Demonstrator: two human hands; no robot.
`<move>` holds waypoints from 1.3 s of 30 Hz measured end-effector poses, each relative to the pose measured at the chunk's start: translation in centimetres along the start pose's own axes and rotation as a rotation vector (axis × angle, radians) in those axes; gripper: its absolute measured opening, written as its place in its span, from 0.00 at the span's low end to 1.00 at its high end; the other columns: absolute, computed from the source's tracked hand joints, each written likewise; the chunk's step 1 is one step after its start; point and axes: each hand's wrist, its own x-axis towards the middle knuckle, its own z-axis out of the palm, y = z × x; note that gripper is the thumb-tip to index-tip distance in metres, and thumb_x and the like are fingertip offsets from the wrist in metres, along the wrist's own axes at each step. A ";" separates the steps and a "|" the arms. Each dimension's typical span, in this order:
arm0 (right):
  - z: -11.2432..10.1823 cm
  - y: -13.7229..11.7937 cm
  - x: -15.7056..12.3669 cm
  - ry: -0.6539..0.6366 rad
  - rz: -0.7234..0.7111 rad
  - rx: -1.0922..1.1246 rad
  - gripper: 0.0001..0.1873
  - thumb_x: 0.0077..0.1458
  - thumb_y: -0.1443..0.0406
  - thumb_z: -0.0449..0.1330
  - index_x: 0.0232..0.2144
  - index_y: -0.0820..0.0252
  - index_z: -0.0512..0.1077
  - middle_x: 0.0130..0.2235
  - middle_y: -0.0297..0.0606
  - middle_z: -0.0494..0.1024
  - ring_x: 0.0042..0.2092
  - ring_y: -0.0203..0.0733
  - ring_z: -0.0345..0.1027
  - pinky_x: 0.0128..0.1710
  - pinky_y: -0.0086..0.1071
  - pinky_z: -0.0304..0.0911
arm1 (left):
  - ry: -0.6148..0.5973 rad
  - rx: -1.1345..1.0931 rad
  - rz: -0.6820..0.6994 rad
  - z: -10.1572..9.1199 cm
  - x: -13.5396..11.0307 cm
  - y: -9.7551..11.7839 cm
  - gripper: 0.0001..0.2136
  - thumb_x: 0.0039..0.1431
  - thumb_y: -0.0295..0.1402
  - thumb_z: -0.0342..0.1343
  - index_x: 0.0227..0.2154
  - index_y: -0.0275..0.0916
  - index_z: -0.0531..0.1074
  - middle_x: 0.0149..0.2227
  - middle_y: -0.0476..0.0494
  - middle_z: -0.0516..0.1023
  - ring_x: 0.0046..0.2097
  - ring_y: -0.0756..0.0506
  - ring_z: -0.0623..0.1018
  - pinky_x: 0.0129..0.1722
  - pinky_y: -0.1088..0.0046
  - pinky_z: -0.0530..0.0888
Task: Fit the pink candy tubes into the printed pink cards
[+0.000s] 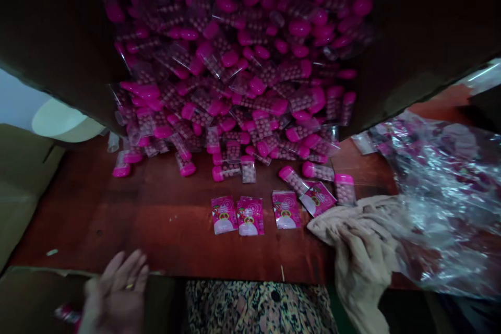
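Note:
My left hand (119, 292) hangs palm up at the table's front left edge, fingers stretched and nothing in it. A ring shows on one finger. My right hand (362, 258) is closed on a crumpled beige cloth (336, 219) that lies on the table at the right. Touching the cloth's far side are a tilted pink printed packet (318, 199) and a small clear bottle (345, 190) with a pink cap, full of pale beads. Left of the cloth lie a pink packet stack (286, 210) and two more packets, a middle one (250, 216) and a left one (224, 215).
A large heap of pink-capped bottles (235, 88) spills from a dark box (410, 21) onto the red-brown table (156, 224). Clear plastic bags (450, 209) cover the right side. A white round container (64, 120) and a cardboard box (23, 182) stand at left.

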 end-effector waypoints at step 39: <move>0.2 -13.9 5.0 -0.209 0.222 0.932 0.12 0.57 0.69 0.53 0.22 0.59 0.67 0.21 0.31 0.68 0.24 0.34 0.64 0.24 0.26 0.62 | -0.608 -0.270 -0.153 14.4 -5.0 -2.1 0.08 0.34 0.30 0.69 0.22 0.37 0.79 0.20 0.49 0.78 0.23 0.54 0.72 0.27 0.80 0.71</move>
